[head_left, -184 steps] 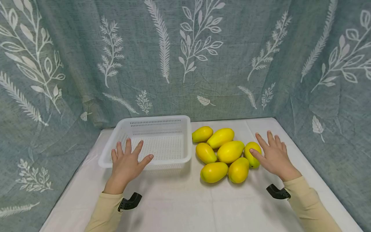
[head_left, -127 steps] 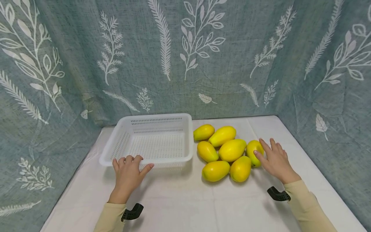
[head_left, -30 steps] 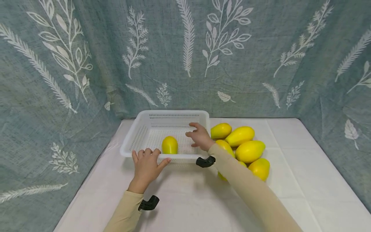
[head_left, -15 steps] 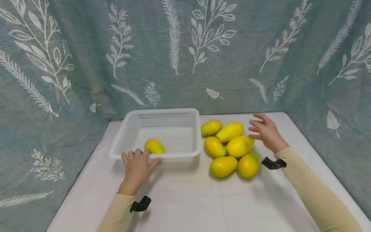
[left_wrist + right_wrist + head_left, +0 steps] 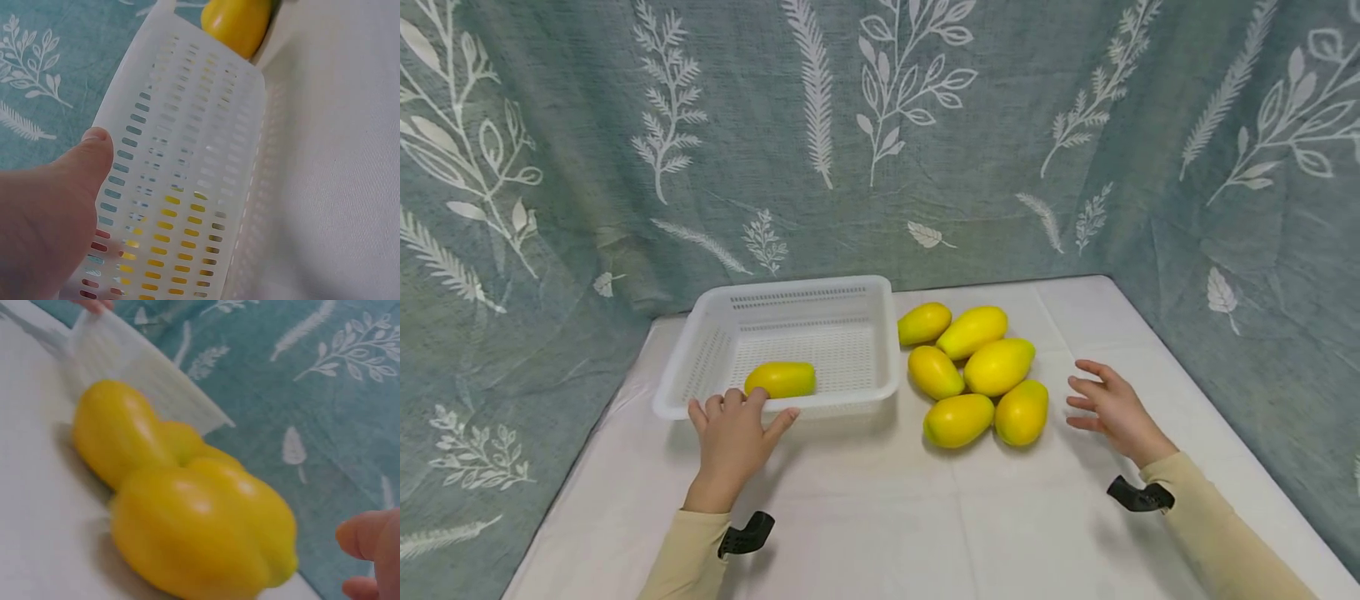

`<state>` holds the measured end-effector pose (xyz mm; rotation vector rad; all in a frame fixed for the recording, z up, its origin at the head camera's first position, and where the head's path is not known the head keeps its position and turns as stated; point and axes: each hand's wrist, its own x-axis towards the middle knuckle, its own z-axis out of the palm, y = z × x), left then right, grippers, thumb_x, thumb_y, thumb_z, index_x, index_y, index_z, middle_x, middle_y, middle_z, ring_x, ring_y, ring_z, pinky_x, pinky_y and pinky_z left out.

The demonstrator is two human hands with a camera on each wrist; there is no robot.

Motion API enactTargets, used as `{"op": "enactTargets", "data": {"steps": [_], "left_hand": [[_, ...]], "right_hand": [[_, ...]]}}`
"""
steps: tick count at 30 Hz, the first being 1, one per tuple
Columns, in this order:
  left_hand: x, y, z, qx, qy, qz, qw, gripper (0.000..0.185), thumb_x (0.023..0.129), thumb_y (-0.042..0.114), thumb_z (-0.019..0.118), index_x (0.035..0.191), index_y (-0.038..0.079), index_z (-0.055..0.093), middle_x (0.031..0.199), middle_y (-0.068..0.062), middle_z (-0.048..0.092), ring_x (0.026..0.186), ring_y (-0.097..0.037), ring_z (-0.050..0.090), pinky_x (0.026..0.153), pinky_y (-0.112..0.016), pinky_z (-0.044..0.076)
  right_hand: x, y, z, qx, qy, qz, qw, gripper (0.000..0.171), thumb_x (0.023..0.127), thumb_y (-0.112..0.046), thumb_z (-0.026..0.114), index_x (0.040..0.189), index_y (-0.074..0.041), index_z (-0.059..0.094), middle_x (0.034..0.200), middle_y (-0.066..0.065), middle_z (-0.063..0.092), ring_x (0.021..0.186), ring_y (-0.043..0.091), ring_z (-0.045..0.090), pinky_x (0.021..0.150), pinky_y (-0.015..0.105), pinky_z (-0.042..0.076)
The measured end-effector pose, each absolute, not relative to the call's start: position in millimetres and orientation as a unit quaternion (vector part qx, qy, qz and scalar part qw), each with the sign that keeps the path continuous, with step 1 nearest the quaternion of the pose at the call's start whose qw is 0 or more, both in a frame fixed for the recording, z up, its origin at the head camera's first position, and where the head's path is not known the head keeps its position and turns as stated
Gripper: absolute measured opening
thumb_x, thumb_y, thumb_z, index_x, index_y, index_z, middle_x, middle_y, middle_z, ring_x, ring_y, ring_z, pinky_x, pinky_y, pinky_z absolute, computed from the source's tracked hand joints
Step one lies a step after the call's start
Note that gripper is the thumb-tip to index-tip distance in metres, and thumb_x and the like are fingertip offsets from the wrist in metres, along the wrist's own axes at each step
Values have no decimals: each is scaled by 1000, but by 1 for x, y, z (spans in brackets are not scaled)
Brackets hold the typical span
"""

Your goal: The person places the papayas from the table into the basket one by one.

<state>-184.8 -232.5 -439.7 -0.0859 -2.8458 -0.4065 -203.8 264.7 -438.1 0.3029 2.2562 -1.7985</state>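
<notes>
A white slotted basket (image 5: 700,367) stands at the back left of the white table. One yellow fruit (image 5: 780,379) lies inside it near the front wall. My left hand (image 5: 732,433) rests on the basket's front rim, fingers over the edge; in the left wrist view the thumb (image 5: 87,156) lies against the basket wall (image 5: 187,156). Several yellow fruits (image 5: 977,371) lie in a cluster to the right of the basket. My right hand (image 5: 1112,408) hovers empty beside the nearest fruit (image 5: 1022,411), fingers relaxed. The right wrist view shows the fruit (image 5: 200,537) close up.
A blue-green curtain with white leaf print (image 5: 880,133) closes in the table at the back and both sides. Bare white tablecloth (image 5: 925,525) stretches in front of the basket and fruits. A black wrist mount (image 5: 1138,496) sits on each sleeve.
My right hand put a fruit in the basket, then drew back to the right of the cluster and lower. The fruit in the basket rolled onto its side. My left hand stayed on the rim.
</notes>
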Motion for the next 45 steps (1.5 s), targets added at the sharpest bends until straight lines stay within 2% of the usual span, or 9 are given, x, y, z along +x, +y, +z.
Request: {"op": "enactTargets", "data": {"steps": [6,11,15,20,26,32,37,42,45], "left_hand": [[-185,-236,-440,-29,-979,-141,142,58,94,50,68,121,-2,62,110,-32,60,110,-57,47,108,-76,13],[-185,-236,-441,-26,-979,-140,145,58,94,50,67,121,-1,64,110,-31,61,109,-55,47,107,-75,14],[-184,-235,-441,-27,-978,-142,152,57,93,49,69,120,-1,65,108,-31,62,107,-55,48,106,-75,15],[-186,-232,-442,-33,-975,-152,159,55,92,47,71,118,-1,66,106,-30,61,104,-53,48,107,-75,15],[-184,-232,-440,-33,-974,-162,156,55,93,46,71,118,-2,65,106,-31,60,107,-54,46,109,-78,10],[-183,-236,-440,-30,-974,-157,159,55,93,47,70,118,-2,65,108,-32,60,108,-55,46,109,-77,11],[-184,-238,-439,-32,-974,-157,161,55,93,47,71,117,-2,64,108,-32,60,108,-55,46,109,-77,10],[-184,-238,-439,-31,-974,-153,161,55,93,47,71,117,-2,64,106,-31,60,107,-55,47,109,-77,12],[-184,-238,-441,-32,-975,-153,159,55,93,48,71,117,-1,64,105,-31,60,107,-55,47,109,-78,13]], "right_hand": [[-200,237,-459,101,771,-612,144,70,109,-33,46,162,-5,11,159,32,26,128,39,54,91,41,60],[-204,218,-462,112,794,-584,131,75,104,-36,54,162,-6,16,161,33,23,134,44,48,85,35,61],[-206,212,-462,121,811,-558,126,79,101,-39,60,161,-7,19,162,32,22,131,42,49,78,29,58],[-204,214,-463,126,816,-550,124,77,102,-37,60,161,-8,21,162,31,24,125,38,49,76,29,54],[-198,224,-458,114,806,-567,125,73,104,-34,57,161,-6,20,162,34,22,131,41,48,78,29,57],[-201,232,-433,89,806,-576,103,73,106,-33,54,161,-4,17,162,34,22,129,39,49,81,30,60],[-214,229,-402,55,813,-575,74,73,106,-34,52,161,-4,16,162,33,23,133,42,46,78,24,58],[-238,204,-364,25,811,-582,54,72,105,-35,55,162,-9,19,163,28,27,137,41,44,77,20,56],[-254,181,-343,7,802,-594,57,71,105,-35,56,162,-12,21,163,23,30,138,39,44,82,25,56]]}}
